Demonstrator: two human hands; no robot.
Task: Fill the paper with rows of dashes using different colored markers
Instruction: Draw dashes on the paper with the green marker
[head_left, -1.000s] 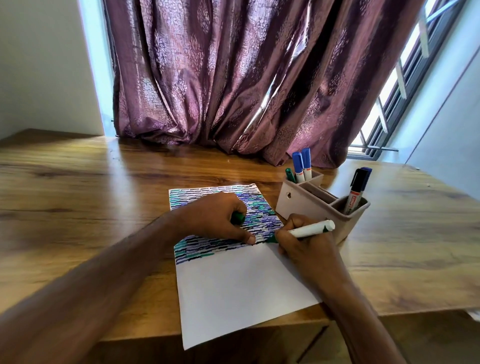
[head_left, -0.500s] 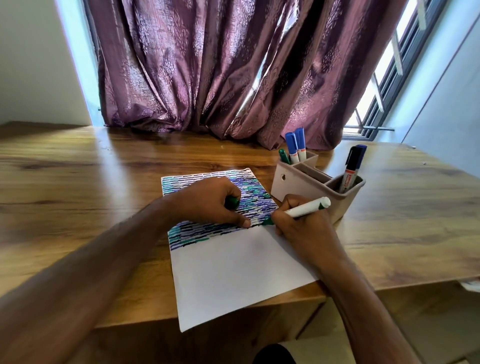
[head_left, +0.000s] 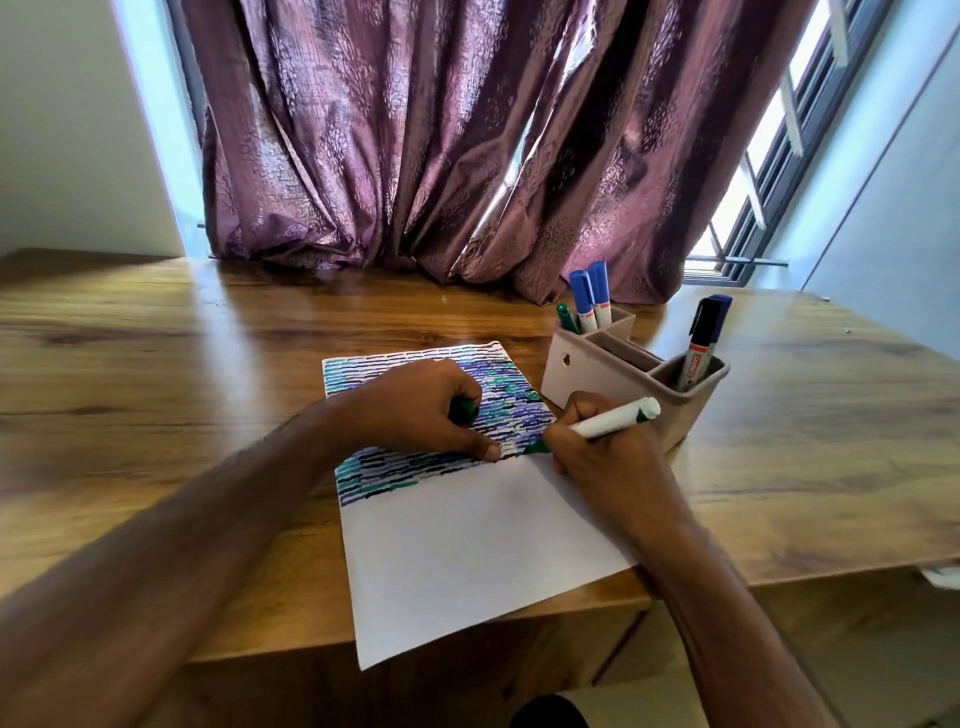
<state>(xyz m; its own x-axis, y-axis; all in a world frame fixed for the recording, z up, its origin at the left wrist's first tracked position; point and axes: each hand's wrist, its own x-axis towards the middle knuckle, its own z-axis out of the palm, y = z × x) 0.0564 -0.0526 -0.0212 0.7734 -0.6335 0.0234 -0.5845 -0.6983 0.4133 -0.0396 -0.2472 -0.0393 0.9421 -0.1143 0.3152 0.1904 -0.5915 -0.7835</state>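
Observation:
A white sheet of paper (head_left: 467, 551) lies on the wooden table, its near corner hanging over the front edge. Its upper half is covered with rows of black, blue, purple and teal dashes (head_left: 374, 475); the lower half is blank. My right hand (head_left: 597, 452) grips a white-barrelled green marker (head_left: 613, 415), tip touching the paper at the right end of the lowest dash rows. My left hand (head_left: 421, 410) rests on the dashed area, closed around the green marker cap (head_left: 464, 409), thumb pressing the paper.
A beige pen holder (head_left: 613, 384) stands just right of the paper, touching distance from my right hand. It holds two blue markers (head_left: 589, 296), a green pen (head_left: 567, 318) and a dark marker (head_left: 702, 338). A purple curtain (head_left: 441, 140) hangs behind the table.
My hands keep their grips and places on the paper. The camera has tilted down slightly, so the scene sits a little higher in view.

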